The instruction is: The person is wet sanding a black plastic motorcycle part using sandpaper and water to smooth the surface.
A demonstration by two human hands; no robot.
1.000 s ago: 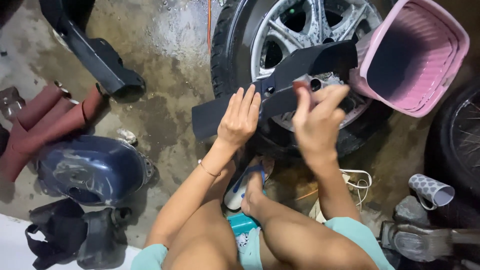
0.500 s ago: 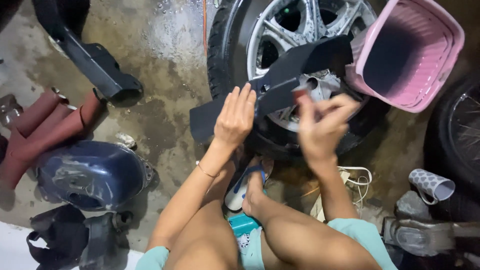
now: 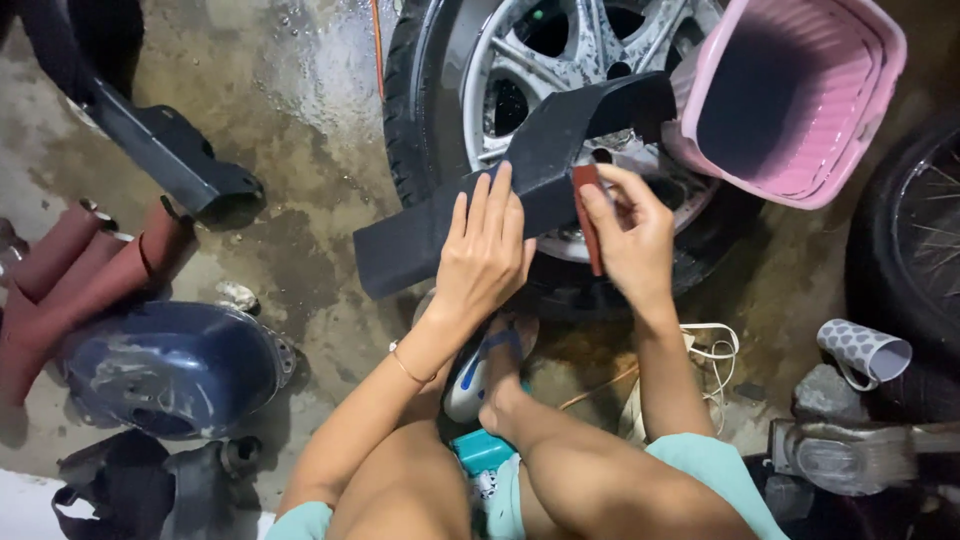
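A long matte-black plastic panel (image 3: pixel 545 160) lies across a tyre with a silver alloy wheel (image 3: pixel 520 60). My left hand (image 3: pixel 485 250) rests flat on the panel's lower left part, fingers spread and pointing up. My right hand (image 3: pixel 630 235) pinches a small reddish-brown strip, like a piece of sandpaper (image 3: pixel 588 215), held upright against the panel's edge. My bare knees and a foot in a blue and white sandal (image 3: pixel 480 370) show below.
A pink plastic basket (image 3: pixel 800 100) leans at the upper right. A dark blue scooter body part (image 3: pixel 165 365), reddish-brown panels (image 3: pixel 70 270) and a black part (image 3: pixel 160 150) lie on the wet concrete floor at left. A dotted cup (image 3: pixel 865 350) lies beside another wheel (image 3: pixel 915 240).
My right hand has turned and now holds the reddish strip upright at the panel's edge. My left hand stays pressed on the panel.
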